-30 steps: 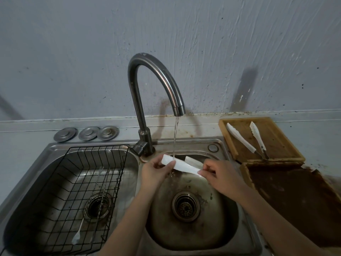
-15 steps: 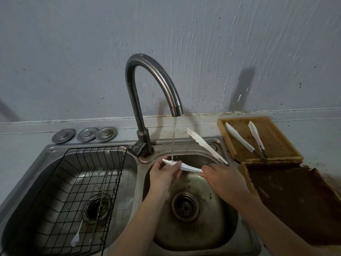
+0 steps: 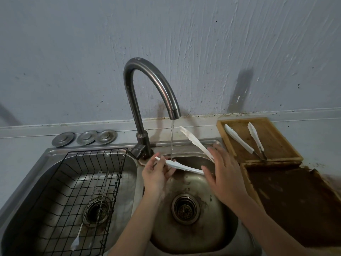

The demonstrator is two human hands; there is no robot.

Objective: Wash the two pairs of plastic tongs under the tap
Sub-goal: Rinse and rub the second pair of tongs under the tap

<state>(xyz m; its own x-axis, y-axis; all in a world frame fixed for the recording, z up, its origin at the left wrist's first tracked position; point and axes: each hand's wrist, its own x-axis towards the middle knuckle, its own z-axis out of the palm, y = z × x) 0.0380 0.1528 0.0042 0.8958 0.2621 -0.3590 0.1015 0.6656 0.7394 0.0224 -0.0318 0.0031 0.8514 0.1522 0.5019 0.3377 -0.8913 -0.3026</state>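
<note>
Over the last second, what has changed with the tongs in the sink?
The white tongs have sprung open: one arm now sticks up toward the wall, the other lies under the water stream. The left hand still holds the lower arm's tip; the right hand stays at the hinge end. The second tongs on the wooden tray have not moved.

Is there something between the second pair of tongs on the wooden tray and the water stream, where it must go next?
Nothing fixed blocks the way. The second pair of tongs lies on the wooden tray, right of the water stream. Only the right hand and the tongs being washed, partly under the stream, occupy that space.
</note>
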